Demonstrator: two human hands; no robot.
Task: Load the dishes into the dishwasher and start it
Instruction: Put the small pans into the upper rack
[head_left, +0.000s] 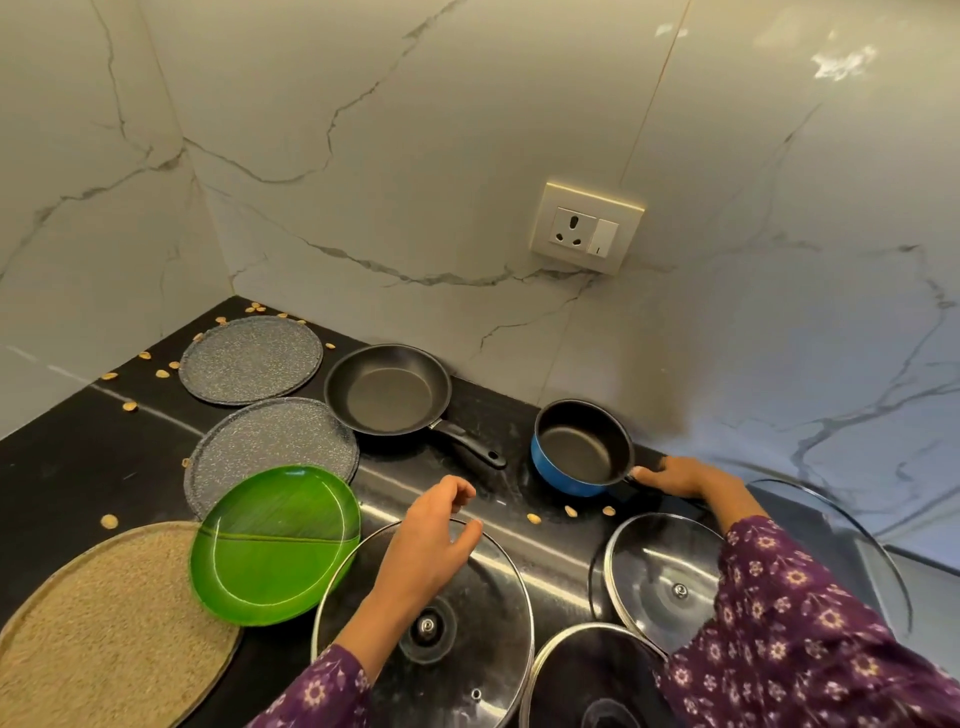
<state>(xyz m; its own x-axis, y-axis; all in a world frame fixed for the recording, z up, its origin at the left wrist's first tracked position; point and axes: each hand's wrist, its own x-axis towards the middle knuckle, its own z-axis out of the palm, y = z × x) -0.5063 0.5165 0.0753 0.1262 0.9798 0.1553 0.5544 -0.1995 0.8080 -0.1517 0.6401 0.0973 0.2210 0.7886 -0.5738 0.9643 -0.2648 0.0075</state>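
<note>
- Head view: your right hand curls round the handle of the blue saucepan, which stands upright on the black counter, near the wall.
- Your left hand hangs over the big glass lid, fingers loosely bent, holding nothing.
- The green plate lies just beside this lid; the frying pan sits behind it.

Left hand relaxed; right hand grips saucepan.

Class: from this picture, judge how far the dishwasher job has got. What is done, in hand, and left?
Done: nothing visibly loaded. In hand: the right hand grips the blue saucepan; the left hand hovers over a glass lid, holding nothing. Left: frying pan, green plate, grey plates and other lids lie on the counter.
</note>
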